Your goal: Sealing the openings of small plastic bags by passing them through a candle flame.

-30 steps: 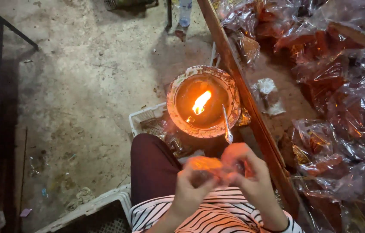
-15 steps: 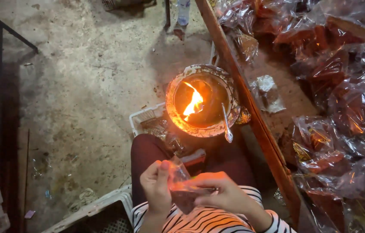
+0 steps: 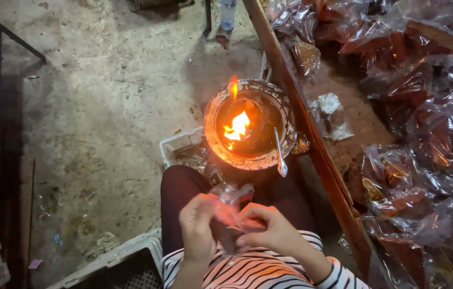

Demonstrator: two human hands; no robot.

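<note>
Head view, the only one. Hands meet low in the frame, above the lap and the striped sleeves. Left hand (image 3: 201, 227) has its fingers curled together around the near side of a small clear plastic packet (image 3: 230, 211) with dark contents; right hand (image 3: 265, 231) pinches the same packet from the other side, thumb and fingertips closed on the film. Packet sits between the two hands, touching both; its free crumpled top sticks up and away from the body, toward the flame. Long axis runs roughly from the lap up toward the burner, as far as the folds allow a reading.

Straight ahead of the packet top: a round metal bowl (image 3: 250, 124) holding an open flame (image 3: 237, 127), with a metal spoon (image 3: 279, 155) leaning on its right rim. Bowl and packet are apart, separated by the dark trouser leg. Right hand lies slightly nearer the bowl's spoon side; left hand nearer the white crate (image 3: 181, 147) beside the bowl.

To the right, past a slanted wooden beam (image 3: 312, 139), a heap of filled clear bags (image 3: 424, 160).
</note>
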